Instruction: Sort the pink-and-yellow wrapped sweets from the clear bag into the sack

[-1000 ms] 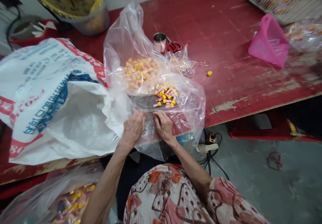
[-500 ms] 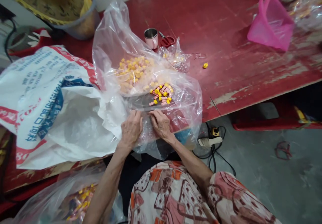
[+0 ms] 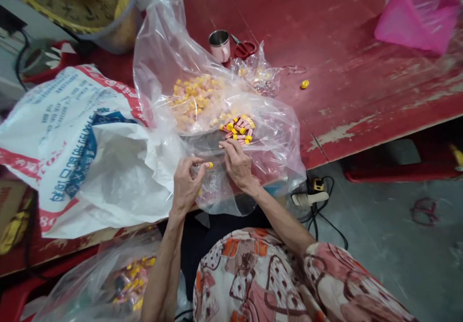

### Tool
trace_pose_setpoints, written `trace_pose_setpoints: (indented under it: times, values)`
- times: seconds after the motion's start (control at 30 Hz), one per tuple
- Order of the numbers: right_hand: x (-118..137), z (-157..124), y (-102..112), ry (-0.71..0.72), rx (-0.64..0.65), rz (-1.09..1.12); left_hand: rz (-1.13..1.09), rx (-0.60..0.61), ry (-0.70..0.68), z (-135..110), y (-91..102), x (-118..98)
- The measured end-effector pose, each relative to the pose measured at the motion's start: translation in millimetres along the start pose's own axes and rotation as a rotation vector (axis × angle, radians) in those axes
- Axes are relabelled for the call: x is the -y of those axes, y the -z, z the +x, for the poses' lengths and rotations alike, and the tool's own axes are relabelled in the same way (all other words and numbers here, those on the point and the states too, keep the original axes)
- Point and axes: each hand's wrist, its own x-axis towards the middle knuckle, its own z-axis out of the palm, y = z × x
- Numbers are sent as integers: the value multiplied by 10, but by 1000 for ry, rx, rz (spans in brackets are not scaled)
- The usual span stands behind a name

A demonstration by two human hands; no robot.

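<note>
Candies (image 3: 237,130), small and twist-wrapped, pink with yellow ends: one loose heap lying inside a clear plastic bag (image 3: 280,136), with a larger mass (image 3: 193,101) further along in the same bag. Left hand (image 3: 186,185): thumb and fingertips pinched together on a single candy (image 3: 210,165), just short of the heap. Right hand (image 3: 237,163): fingers curled, lying on the bag's plastic just below the heap and near the left hand; any grip on the plastic cannot be told. Beside the bag, on a worn red table (image 3: 343,56): white printed woven sack (image 3: 101,167), touching it; pink steel-rimmed mug (image 3: 219,46); red-handled scissors (image 3: 245,49); one stray candy (image 3: 305,84); pink plastic bag (image 3: 415,15). Below the table edge: second clear bag of candies (image 3: 132,281).
</note>
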Motion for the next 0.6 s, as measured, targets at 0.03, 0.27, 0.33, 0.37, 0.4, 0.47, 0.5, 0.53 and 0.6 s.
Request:
trace_pose_setpoints:
  times: [0.03,0.27,0.33,0.37,0.4,0.47,0.5,0.53,0.6]
  values:
    - [3,60,2,-18,51,-65,-3,-44,11,-8,-6,-4]
    - [7,243,-16,-151,278,-248,-90,61,38,-86,-313,46]
    - [-9,228,6,-155,194,-138,-133,8,86,-91,-291,28]
    - [-14,213,21,-139,127,-63,-161,-23,123,-94,-271,17]
    - [-15,194,36,-114,56,16,-191,-51,162,-97,-255,10]
    - [7,147,64,-69,-65,160,-222,-94,202,-106,-261,24]
    - [31,119,77,-66,-96,219,-213,-109,198,-112,-284,47]
    - [63,89,89,-78,-105,267,-190,-120,189,-121,-315,78]
    - [141,20,109,-125,-77,337,-152,-133,187,-145,-379,142]
